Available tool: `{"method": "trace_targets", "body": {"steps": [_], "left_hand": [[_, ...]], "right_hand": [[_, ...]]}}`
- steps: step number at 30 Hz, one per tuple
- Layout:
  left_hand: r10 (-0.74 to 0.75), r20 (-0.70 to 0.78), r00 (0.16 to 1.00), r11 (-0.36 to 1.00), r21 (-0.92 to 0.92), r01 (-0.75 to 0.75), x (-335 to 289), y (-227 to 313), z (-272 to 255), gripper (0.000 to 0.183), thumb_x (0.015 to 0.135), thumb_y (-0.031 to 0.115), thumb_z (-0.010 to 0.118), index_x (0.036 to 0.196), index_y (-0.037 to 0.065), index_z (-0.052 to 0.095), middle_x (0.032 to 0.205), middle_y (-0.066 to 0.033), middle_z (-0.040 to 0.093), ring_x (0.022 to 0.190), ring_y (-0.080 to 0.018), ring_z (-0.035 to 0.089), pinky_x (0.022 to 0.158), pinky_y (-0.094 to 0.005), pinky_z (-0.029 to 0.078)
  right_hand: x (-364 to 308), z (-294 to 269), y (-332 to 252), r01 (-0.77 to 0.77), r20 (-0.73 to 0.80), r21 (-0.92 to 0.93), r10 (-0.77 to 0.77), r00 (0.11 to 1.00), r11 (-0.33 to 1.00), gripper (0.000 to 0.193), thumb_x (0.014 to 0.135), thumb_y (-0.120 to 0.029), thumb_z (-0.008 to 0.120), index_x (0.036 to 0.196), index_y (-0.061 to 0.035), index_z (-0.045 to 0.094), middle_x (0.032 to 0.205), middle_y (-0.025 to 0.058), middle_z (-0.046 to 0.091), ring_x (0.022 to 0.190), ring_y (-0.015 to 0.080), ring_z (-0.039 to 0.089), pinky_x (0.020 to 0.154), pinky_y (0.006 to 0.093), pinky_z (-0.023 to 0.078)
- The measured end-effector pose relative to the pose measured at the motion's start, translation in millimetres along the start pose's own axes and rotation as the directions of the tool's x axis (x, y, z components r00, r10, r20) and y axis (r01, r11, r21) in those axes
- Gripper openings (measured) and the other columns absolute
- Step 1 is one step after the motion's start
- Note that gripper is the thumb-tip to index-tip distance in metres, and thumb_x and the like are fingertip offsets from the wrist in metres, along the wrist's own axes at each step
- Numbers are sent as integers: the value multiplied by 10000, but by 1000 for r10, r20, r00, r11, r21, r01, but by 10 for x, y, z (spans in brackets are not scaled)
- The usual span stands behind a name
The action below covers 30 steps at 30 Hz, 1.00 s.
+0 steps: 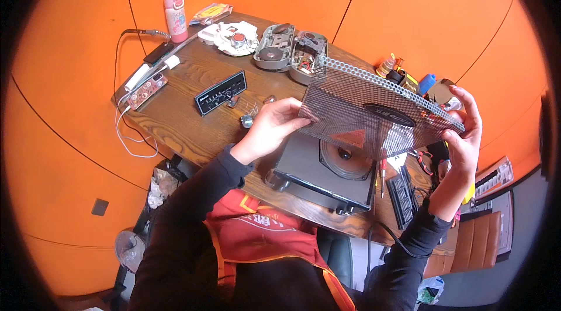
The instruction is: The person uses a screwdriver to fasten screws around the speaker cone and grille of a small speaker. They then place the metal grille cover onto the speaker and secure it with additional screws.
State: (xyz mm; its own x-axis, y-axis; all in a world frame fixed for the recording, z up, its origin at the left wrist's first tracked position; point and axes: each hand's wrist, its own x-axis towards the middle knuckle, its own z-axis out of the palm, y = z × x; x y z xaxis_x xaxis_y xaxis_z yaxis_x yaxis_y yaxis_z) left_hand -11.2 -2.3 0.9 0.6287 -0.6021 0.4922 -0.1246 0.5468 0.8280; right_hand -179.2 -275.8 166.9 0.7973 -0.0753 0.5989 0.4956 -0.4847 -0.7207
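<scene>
Between my two hands a perforated metal speaker grille (350,98) with a dark oval badge is held up, tilted over the speaker. My left hand (276,124) pinches its left edge, and my right hand (464,136) grips its right end. Below it lies a black speaker box (315,174) with its round cone (345,159) facing up, seen partly through the mesh. Knobs line the box's near side. A red-handled screwdriver (383,172) lies just right of the box.
A black control panel (221,92) and small metal parts (246,120) are on the wooden table (181,118). Farther back are an opened grey case with electronics (274,48), a white disassembled device (234,38) and a pink bottle (175,17). A dark keyboard-like strip (402,197) lies right.
</scene>
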Motion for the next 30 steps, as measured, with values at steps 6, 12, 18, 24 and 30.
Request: {"method": "trace_targets", "body": {"steps": [6,12,18,24,30], "left_hand": [[5,-109,994,992,-128,-19,172,115,34,260,888,-7,583,1144,17,544,1061,-57,644,938,-131,624,833,-254,504],[-256,102,961,832,-484,273,400,214,-201,282,958,54,497,1236,7,512,1178,-91,603,1074,-178,581,933,-304,482],[-322,205,924,743,-551,381,384,54,-368,298,972,38,452,1262,-26,473,1223,-134,570,1110,-206,573,964,-335,486],[-316,254,914,695,-594,405,356,-2,-455,301,968,31,455,1252,-67,456,1243,-181,548,1115,-235,579,963,-346,507],[-375,160,913,772,-490,403,336,89,-386,303,955,70,505,1222,-72,488,1206,-165,579,1070,-216,602,923,-314,524]], "right_hand": [[58,99,176,-51,-113,259,83,990,965,563,974,-310,490,1428,-29,313,1027,142,651,986,214,640,831,297,515],[-109,303,268,-258,55,237,252,966,937,507,973,-314,502,1397,-56,400,1037,122,680,883,169,676,760,277,564],[-162,390,220,-216,48,285,211,976,934,493,897,-250,649,1322,-47,503,884,51,669,707,60,626,598,191,549],[-181,411,287,-273,-3,275,285,959,922,485,876,-224,678,1288,-20,523,792,-3,624,672,31,597,583,165,517],[-209,352,428,-299,-11,267,313,950,916,485,881,-282,672,1283,-46,535,846,-26,623,635,0,534,587,142,485]]}}
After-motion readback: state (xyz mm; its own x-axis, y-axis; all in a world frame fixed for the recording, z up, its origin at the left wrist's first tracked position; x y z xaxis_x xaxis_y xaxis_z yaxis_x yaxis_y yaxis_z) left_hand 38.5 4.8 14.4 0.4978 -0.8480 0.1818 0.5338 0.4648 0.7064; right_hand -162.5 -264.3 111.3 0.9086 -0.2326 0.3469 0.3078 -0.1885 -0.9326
